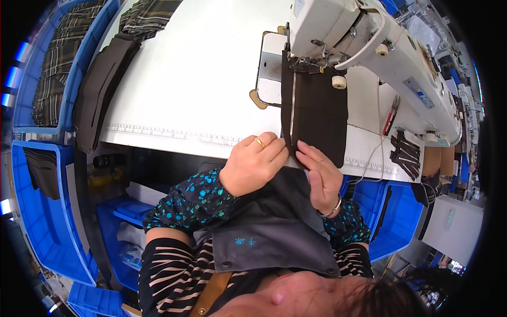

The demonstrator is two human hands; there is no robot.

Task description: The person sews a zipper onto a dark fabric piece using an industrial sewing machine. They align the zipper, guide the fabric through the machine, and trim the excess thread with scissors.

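A dark brown fabric panel (320, 111) lies under the needle area of a white sewing machine (409, 74), with a narrow light line running along its left part. My left hand (256, 165) pinches the panel's near left edge, fingers curled, a ring on one finger. Just to its right, my right hand (320, 174) rests its outstretched fingertips on the panel near that same edge, thumb apart. A metal plate (268, 79) sits left of the panel. Red-handled snips (390, 117) lie right of the machine's needle area, beside a loose cord.
Stacked dark pieces (103, 84) and plaid fabric (148, 13) lie on the white table's (195, 74) left side. Blue bins with fabric (70, 174) stand at the left. Small dark strips (405, 156) lie at the right, above another blue bin (401, 222). A printed ruler runs along the front edge.
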